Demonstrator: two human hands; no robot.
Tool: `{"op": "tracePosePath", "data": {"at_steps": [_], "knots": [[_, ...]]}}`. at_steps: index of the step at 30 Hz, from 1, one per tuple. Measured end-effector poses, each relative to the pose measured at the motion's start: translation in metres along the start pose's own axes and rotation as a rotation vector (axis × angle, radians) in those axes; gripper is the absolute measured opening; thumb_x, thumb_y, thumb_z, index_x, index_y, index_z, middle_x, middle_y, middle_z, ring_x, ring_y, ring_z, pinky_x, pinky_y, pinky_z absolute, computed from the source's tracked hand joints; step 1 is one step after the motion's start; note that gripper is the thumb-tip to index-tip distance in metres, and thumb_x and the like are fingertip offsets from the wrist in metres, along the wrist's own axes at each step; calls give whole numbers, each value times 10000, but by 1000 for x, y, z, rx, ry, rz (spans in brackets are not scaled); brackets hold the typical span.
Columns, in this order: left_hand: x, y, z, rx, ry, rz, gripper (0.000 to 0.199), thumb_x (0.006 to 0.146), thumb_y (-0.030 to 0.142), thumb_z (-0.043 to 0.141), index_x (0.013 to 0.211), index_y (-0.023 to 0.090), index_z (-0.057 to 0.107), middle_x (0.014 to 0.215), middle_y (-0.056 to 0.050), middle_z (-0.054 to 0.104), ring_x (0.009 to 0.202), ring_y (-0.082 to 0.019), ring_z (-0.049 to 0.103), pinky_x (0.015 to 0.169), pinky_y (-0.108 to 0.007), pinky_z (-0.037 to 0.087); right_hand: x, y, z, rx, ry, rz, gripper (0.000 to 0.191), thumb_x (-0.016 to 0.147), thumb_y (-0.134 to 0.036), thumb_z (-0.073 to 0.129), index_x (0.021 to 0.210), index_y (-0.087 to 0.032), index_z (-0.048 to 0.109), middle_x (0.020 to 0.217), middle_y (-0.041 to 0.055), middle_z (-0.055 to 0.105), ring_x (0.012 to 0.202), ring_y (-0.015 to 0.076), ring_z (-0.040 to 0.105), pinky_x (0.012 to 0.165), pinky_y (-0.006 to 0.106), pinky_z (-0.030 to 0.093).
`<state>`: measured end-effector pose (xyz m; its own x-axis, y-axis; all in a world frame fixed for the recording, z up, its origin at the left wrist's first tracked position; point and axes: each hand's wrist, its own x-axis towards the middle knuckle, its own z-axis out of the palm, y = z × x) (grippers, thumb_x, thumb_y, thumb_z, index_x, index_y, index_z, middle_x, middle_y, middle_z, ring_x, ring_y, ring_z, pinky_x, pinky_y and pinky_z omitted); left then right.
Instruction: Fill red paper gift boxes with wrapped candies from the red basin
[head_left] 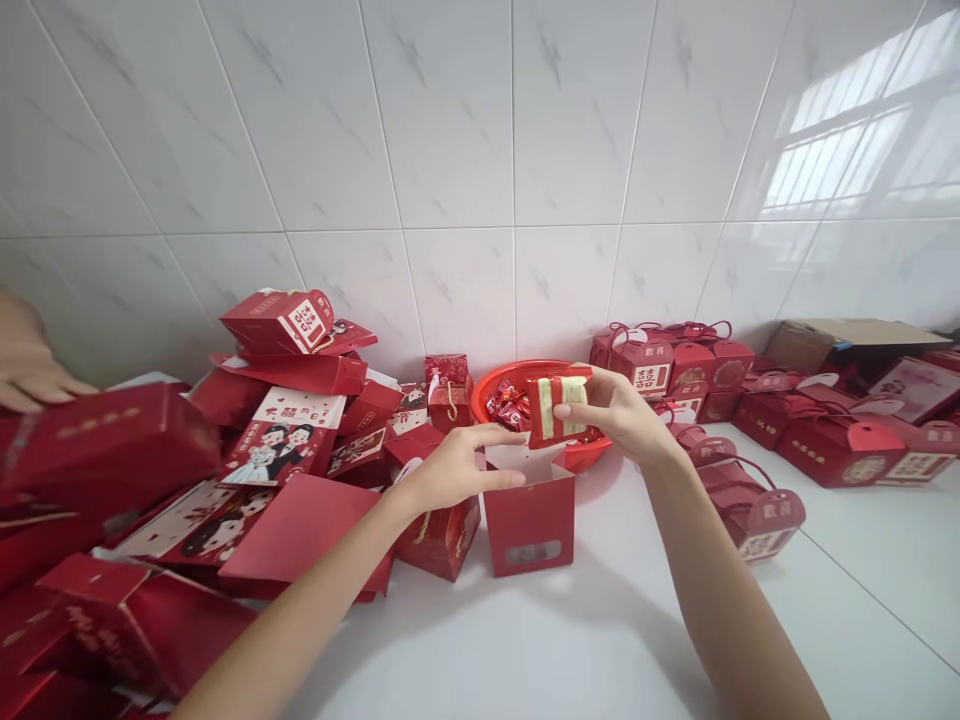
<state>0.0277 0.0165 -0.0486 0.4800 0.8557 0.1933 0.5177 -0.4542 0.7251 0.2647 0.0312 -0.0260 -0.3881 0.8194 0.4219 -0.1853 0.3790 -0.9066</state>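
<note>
Bare forearms (330, 590) cross the white surface (465, 650); the left hand (454, 468), thumb and fingers apart, borders an open-topped red cardboard box (530, 520); above its mouth, toward the back edge, the right hand (619, 412) pinches a flat red-and-yellow packet (547, 402).

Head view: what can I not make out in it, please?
All in the head view:
Open box: front wall hides its floor.
Bowl: contents partly behind the packet in the right hand.
Co-worker's hand: arm cut off by the left edge.
Far-left box: lettering is blurred.
</note>
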Motion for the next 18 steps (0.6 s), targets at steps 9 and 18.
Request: {"op": "tracePosePath", "data": {"at_steps": [9,18], "knots": [[0,-10,2,-121,-124,40,584,774,472,769,1291,228,652,1334,-103,651,1247,-283,584,1040,-438,470,3,7,12,-72,-145,13,269,764,-309,784,999,-210,699,940,51,726,872,211,699,753,340,583],[5,-7,2,-473,-85,125,513,855,614,625,1096,170,717,1190,-112,715,1170,-289,628,1036,-438,467,2,3,13,-223,-121,-346,132,834,-240,695,834,-313,806,1446,-2,538,1398,289,432,1188,464,320]]}}
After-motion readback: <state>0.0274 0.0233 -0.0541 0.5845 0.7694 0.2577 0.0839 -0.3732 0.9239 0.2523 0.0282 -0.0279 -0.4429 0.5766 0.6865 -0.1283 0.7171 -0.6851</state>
